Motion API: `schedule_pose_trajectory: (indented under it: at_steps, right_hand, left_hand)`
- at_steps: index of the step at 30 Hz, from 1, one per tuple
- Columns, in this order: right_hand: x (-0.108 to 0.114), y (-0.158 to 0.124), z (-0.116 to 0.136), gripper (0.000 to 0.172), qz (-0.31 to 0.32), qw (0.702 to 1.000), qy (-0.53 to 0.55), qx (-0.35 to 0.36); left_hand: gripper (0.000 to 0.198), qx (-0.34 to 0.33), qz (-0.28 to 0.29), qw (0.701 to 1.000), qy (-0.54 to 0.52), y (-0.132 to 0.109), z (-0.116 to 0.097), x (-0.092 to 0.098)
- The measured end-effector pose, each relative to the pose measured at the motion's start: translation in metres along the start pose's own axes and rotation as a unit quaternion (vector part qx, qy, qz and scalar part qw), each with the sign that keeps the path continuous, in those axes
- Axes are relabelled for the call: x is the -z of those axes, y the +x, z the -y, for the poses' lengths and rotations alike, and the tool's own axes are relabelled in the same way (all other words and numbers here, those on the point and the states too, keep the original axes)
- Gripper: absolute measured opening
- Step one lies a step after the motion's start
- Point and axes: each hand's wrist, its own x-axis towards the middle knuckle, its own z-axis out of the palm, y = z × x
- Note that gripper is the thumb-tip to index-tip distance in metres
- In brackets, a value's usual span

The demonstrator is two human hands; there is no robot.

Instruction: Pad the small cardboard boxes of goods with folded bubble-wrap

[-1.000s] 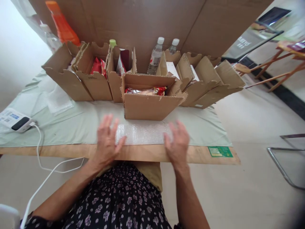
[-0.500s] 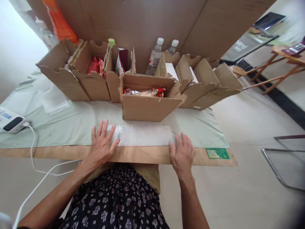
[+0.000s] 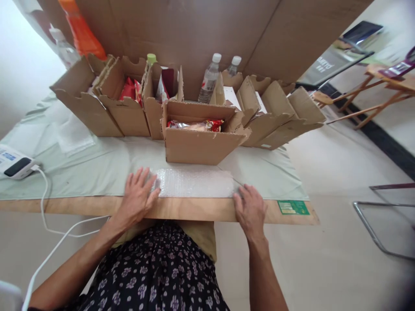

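A flat strip of clear bubble wrap (image 3: 194, 183) lies along the front of the cloth-covered table. My left hand (image 3: 138, 194) rests at the strip's left end, fingers spread, palm down. At the right end, my right hand (image 3: 250, 211) lies on the table edge with its fingers slightly bent and nothing visible in them; whether it touches the wrap I cannot tell. Just behind the strip stands an open cardboard box (image 3: 204, 147) holding snack packs (image 3: 197, 125) in red and clear wrapping.
Several open cardboard boxes (image 3: 132, 114) line the back, with water bottles (image 3: 210, 80) and an orange bottle (image 3: 82, 32) behind. More bubble wrap (image 3: 73, 134) lies at left, near a white device (image 3: 16, 163) with a white cable (image 3: 45, 207). A wooden stool (image 3: 382, 82) stands at right.
My right hand has shifted slightly right and down, its fingers more bent. My left hand has moved a little down, still spread. The bubble wrap stays in nearly the same place.
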Motion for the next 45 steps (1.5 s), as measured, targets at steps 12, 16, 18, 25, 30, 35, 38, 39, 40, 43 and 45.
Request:
schedule_pose_trajectory:
  at_steps: [12, 16, 18, 25, 30, 35, 38, 39, 40, 43, 45]
  right_hand:
    - [-0.003, 0.020, 0.049, 0.027, 0.008, 0.967, 0.231, -0.108]
    - [0.016, -0.014, 0.076, 0.050, 0.055, 0.891, 0.418, -0.166]
    - [0.018, -0.034, 0.098, 0.068, 0.094, 0.856, 0.477, -0.176]
    - [0.004, -0.088, 0.153, 0.082, 0.158, 0.861, 0.454, -0.165]
    - [0.018, -0.092, 0.163, 0.083, 0.176, 0.850, 0.478, -0.134]
    - [0.020, -0.047, 0.196, 0.091, 0.218, 0.758, 0.596, -0.150]
    - [0.008, -0.023, 0.214, 0.098, 0.260, 0.688, 0.667, -0.117]
    - [0.004, -0.019, 0.215, 0.095, 0.265, 0.683, 0.672, -0.106]
    - [0.002, -0.016, 0.214, 0.089, 0.262, 0.692, 0.666, -0.096]
    - [-0.002, -0.013, 0.197, 0.059, 0.213, 0.783, 0.583, -0.042]
    - [-0.003, -0.011, 0.183, 0.039, 0.166, 0.857, 0.485, 0.053]
  left_hand:
    - [0.022, 0.148, -0.049, 0.985, -0.079, 0.012, -0.001, 0.007]
    - [0.039, 0.210, -0.032, 0.969, -0.123, 0.022, 0.018, 0.035]
    - [0.053, 0.207, -0.050, 0.971, -0.105, 0.039, 0.030, 0.043]
    - [0.070, 0.124, -0.227, 0.965, -0.051, 0.082, 0.026, 0.013]
    - [0.037, -0.074, -0.122, 0.962, -0.231, 0.008, -0.005, 0.003]
    - [0.063, -0.041, 0.020, 0.871, -0.489, -0.041, -0.015, 0.011]
    - [0.078, 0.060, 0.005, 0.870, -0.489, -0.034, -0.016, 0.008]
    - [0.077, 0.099, -0.005, 0.883, -0.459, -0.030, -0.016, 0.006]
    - [0.073, 0.132, -0.016, 0.897, -0.422, -0.025, -0.016, 0.004]
    - [0.065, 0.165, -0.040, 0.932, -0.319, -0.013, -0.014, 0.000]
    - [0.067, 0.156, -0.042, 0.950, -0.268, -0.010, -0.011, -0.001]
